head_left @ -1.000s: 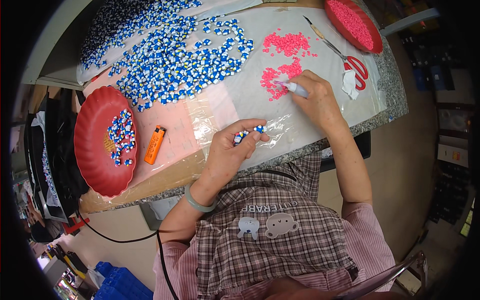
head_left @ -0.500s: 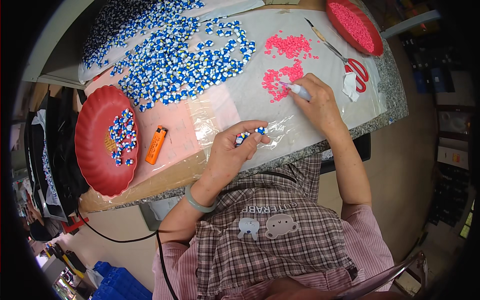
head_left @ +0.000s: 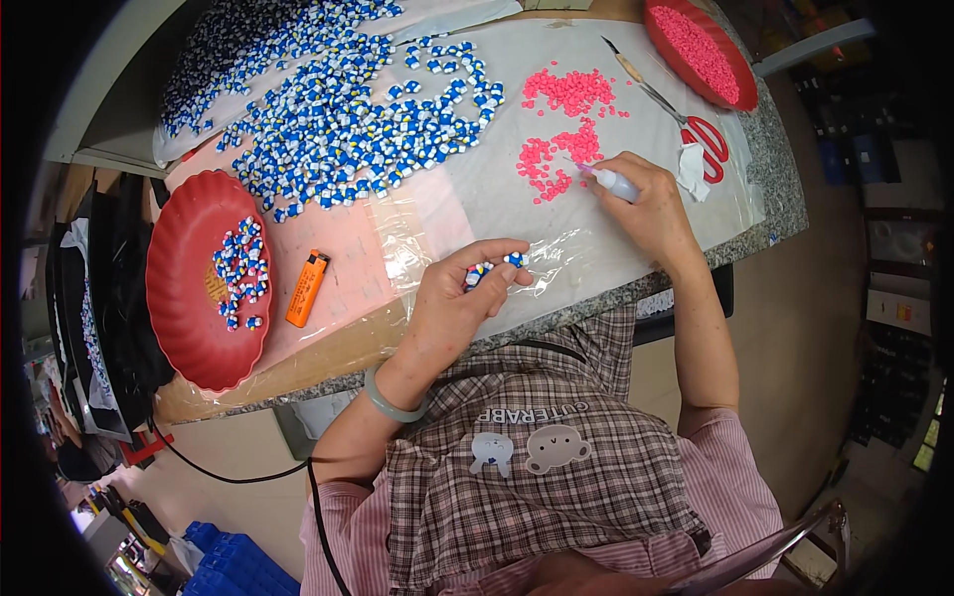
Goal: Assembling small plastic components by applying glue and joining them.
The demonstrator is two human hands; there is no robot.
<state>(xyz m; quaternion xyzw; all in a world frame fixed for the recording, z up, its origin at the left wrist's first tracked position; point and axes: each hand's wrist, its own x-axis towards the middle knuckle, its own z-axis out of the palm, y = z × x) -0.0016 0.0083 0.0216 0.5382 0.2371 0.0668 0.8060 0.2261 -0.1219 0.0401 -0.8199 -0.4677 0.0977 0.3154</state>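
My left hand [head_left: 465, 288] is closed around a few small blue-and-white figurines [head_left: 515, 259]; one pokes out between thumb and forefinger, others lie in the palm. In my right hand [head_left: 641, 204] is a small translucent glue bottle [head_left: 615, 185] with a thin tip, tilted toward the pink pieces. That tip hovers by the nearer pile of tiny pink pieces [head_left: 544, 184]; whether it touches one I cannot tell. A second pink pile [head_left: 571, 92] lies farther off. Many loose blue-and-white figurines [head_left: 348, 129] cover the table's left and far side.
At left stands a red scalloped dish [head_left: 179, 288] holding several figurines, beside an orange lighter [head_left: 308, 288]. Far right are a red bowl of pink pieces [head_left: 701, 50], a pointed tool [head_left: 622, 60], red-handled scissors [head_left: 704, 144] and a crumpled white tissue [head_left: 693, 169]. Granite edge [head_left: 785, 179] borders the table.
My right hand has drawn the bottle slightly right and toward me, its tip backing away from the middle of the nearer pink pile. My left hand keeps its hold, nearly still.
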